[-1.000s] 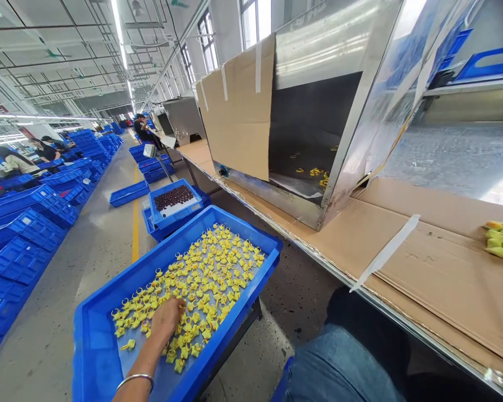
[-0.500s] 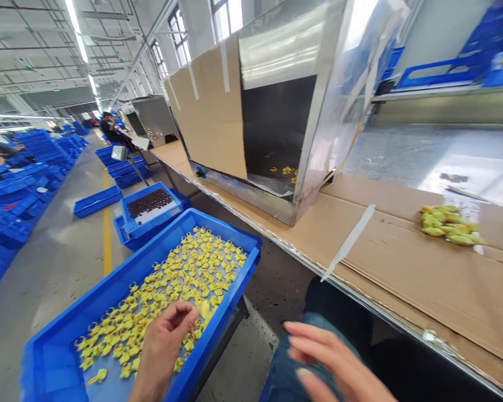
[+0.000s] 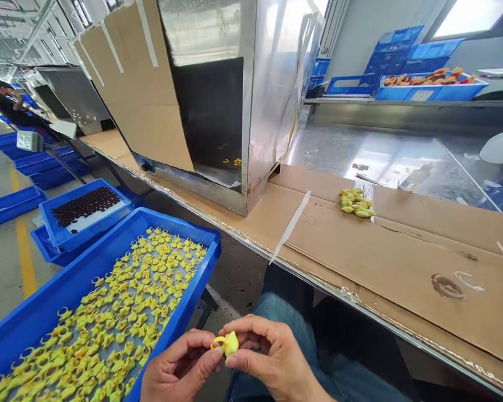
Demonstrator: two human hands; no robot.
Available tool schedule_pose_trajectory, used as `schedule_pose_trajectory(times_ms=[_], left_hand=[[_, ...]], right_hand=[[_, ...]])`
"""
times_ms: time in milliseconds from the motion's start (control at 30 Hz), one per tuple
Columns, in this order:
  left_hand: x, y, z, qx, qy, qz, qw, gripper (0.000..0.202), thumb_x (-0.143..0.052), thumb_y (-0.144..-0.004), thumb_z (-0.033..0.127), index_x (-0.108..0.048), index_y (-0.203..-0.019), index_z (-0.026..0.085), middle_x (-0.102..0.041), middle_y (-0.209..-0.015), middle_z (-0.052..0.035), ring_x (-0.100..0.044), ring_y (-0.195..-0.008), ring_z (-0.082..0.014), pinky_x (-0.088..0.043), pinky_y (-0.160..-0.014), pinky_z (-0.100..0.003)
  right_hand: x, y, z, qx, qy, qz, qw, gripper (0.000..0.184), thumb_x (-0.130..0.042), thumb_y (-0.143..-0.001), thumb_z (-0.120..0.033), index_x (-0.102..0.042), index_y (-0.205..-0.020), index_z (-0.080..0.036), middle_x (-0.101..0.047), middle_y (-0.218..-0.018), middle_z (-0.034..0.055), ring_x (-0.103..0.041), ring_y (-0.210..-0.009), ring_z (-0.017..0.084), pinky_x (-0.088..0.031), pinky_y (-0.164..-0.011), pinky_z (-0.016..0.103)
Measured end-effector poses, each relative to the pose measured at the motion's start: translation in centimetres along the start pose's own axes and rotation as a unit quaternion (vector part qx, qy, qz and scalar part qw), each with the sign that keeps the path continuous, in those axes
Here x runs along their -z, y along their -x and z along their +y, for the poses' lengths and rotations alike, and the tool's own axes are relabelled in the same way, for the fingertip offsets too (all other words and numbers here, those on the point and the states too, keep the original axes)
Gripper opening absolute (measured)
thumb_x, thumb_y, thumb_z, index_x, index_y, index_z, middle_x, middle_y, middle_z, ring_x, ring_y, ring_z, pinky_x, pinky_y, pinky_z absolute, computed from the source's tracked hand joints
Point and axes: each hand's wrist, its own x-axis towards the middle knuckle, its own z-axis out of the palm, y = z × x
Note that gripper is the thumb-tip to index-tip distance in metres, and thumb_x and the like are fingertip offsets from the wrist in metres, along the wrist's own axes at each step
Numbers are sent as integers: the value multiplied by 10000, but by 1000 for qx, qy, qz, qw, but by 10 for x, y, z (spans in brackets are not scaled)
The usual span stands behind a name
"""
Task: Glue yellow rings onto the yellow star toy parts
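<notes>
A tray (image 3: 67, 273) of ring-shaped parts (image 3: 121, 318) is placed at the left, with a smaller tray (image 3: 71, 188) behind it. A steel hopper (image 3: 205, 33) stands on the cardboard-covered worktop (image 3: 402, 268) to the right, and a small heap of parts (image 3: 356, 202) is laid beyond it. One ring (image 3: 225, 343) is held between the left hand (image 3: 180, 365) and right hand (image 3: 272, 357), just beside the tray.

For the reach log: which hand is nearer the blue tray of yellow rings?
Left. The left hand overlaps the blue tray's rim in view; the right hand is farther off, above the jeans. Both pinch one yellow ring.

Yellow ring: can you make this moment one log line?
left hand | right hand | both holding yellow plastic ring | beside blue tray
</notes>
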Motion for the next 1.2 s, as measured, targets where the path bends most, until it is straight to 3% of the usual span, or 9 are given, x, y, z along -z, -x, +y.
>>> schedule_pose_trajectory(times_ms=[267,533,633,700,767,900,1000,1100,1200], left_hand=[[4,1,5,-88,-49,-7,995,106,-737,-715,182,-763,-740,282,-710,-704,18,-656,-616,-126,-543,-602,-182],[-12,10,15,-18,-6,49,999,32,-760,-678,232,-742,-653,225,-675,-673,-4,-622,-604,-144,-512,-586,-229],[-7,11,15,-7,-48,51,998,72,-760,-678,288,-730,-654,228,-672,-694,3,-616,-594,-141,-507,-593,-243],[14,7,14,-7,-126,76,989,130,-745,-689,346,-724,-686,218,-686,-699,-4,-629,-623,-158,-514,-638,-266],[52,-1,9,-1,-193,134,972,195,-712,-716,391,-715,-761,201,-700,-694,-11,-643,-672,-176,-516,-718,-296],[153,-18,-10,40,-319,269,908,211,-674,-766,355,-660,-845,160,-680,-682,1,-645,-730,-183,-490,-815,-354],[213,-22,-31,113,-429,309,841,165,-624,-836,308,-642,-856,145,-654,-722,9,-639,-716,-177,-502,-750,-388],[240,-22,-54,159,-511,285,795,192,-579,-874,329,-638,-885,147,-650,-778,-1,-630,-713,-165,-512,-703,-370],[248,-24,-71,178,-563,259,764,233,-553,-886,367,-635,-918,151,-655,-839,-21,-630,-752,-171,-514,-715,-379]], right_hand=[[-1,3,-10,59,96,-3,994,269,-843,-677,-334,-759,-884,-184,-691,-802,33,-654,-675,137,-514,-645,179],[-6,8,-17,64,128,11,990,148,-787,-734,-254,-750,-870,-208,-695,-819,13,-652,-690,137,-536,-656,170],[-5,8,-12,40,155,-22,987,169,-753,-772,-269,-737,-931,-217,-698,-847,18,-657,-732,160,-549,-710,213],[-1,9,-9,27,179,-32,983,342,-762,-759,-278,-689,-1091,-238,-700,-916,23,-657,-807,182,-546,-777,253],[4,11,-7,23,207,-23,978,477,-745,-767,-285,-612,-1224,-267,-689,-982,21,-646,-860,186,-532,-817,270],[17,18,-3,-4,247,1,969,314,-600,-878,-372,-643,-1176,-282,-688,-916,9,-645,-830,164,-517,-793,233],[22,23,3,-20,270,11,963,316,-577,-888,-442,-671,-1128,-259,-691,-866,17,-648,-821,173,-515,-765,219],[23,24,9,-21,285,4,958,318,-573,-891,-455,-678,-1109,-249,-695,-874,20,-652,-809,175,-516,-745,214],[22,24,11,-23,293,2,956,319,-566,-894,-461,-682,-1104,-251,-698,-908,23,-656,-816,179,-521,-746,217]])
